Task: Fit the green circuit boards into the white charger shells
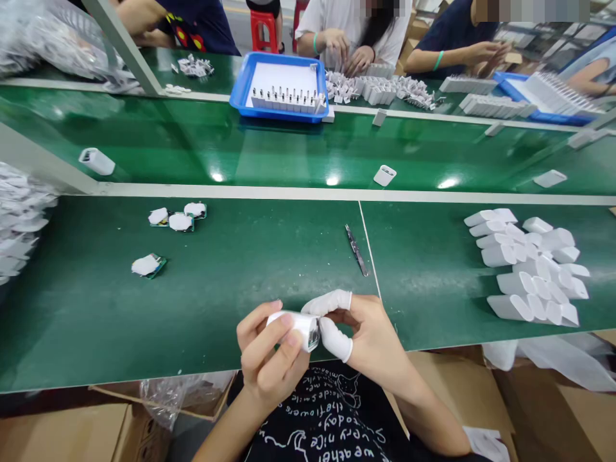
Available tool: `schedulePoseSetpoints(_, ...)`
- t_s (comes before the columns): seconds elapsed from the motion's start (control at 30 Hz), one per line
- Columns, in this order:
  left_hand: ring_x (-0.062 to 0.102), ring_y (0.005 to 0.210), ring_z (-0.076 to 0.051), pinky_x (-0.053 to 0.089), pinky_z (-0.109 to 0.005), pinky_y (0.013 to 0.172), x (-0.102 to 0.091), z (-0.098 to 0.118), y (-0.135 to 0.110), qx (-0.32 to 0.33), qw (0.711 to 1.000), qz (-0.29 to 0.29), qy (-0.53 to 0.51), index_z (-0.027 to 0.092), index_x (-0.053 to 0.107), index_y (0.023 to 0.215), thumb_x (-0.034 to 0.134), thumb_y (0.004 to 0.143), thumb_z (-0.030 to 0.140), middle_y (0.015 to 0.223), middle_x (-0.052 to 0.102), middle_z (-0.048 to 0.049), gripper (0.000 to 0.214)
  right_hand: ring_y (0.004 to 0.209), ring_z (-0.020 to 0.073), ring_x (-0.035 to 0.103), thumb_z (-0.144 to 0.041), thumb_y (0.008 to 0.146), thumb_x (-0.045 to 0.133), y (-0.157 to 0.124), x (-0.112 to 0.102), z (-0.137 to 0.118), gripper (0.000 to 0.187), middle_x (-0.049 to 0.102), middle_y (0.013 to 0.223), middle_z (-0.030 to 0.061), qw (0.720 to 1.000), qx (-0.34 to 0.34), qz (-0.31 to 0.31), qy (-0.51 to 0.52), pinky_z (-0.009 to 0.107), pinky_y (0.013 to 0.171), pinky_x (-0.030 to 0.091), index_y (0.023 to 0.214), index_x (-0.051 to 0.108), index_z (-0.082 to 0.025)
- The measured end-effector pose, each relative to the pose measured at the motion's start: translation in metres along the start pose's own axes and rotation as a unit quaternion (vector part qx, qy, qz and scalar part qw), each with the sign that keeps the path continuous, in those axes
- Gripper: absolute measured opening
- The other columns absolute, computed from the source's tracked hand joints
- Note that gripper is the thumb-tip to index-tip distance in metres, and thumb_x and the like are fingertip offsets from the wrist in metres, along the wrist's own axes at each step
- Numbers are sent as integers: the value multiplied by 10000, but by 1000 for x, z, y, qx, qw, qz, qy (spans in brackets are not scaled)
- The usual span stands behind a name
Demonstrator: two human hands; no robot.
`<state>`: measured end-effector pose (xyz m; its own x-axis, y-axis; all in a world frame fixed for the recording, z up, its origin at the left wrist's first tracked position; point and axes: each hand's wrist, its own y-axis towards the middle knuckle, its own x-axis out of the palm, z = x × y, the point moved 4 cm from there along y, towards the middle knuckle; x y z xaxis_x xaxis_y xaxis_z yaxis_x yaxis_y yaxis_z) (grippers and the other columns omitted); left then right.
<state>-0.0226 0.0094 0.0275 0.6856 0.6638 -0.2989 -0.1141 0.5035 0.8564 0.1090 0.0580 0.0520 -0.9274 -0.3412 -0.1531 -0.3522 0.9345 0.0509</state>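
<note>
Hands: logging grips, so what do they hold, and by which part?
A casing: left hand around its body, right hand pinching its open end.

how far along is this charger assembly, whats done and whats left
Done, it seems: a pile of white charger shells lies at the right, though whether they are filled cannot be told. In hand: the left hand and right hand hold one white shell between them. Left: four small circuit boards with white caps lie loose at the left, and the tweezers lie untouched.
</note>
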Motion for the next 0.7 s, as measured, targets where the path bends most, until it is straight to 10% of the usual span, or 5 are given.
schedulePoseSetpoints(0.47,630,1041,-212,601,-393,844,0,-6,7,-58,968,-164,-183,158,533,1144,686,732,-19,1058,580,-50,474,548,83,556,-109,819,577,-11,-14,1,119,659,646,7,983,-87,-53,-155,196,535,441,734,657,-131)
schedulePoseSetpoints(0.7,596,1071,-205,564,-344,884,8,1,-4,-17,958,-223,-179,97,543,1107,638,766,-51,1052,593,-82,384,612,110,618,-93,821,563,-3,-26,3,159,709,719,9,964,18,-185,-189,215,585,457,765,692,-166)
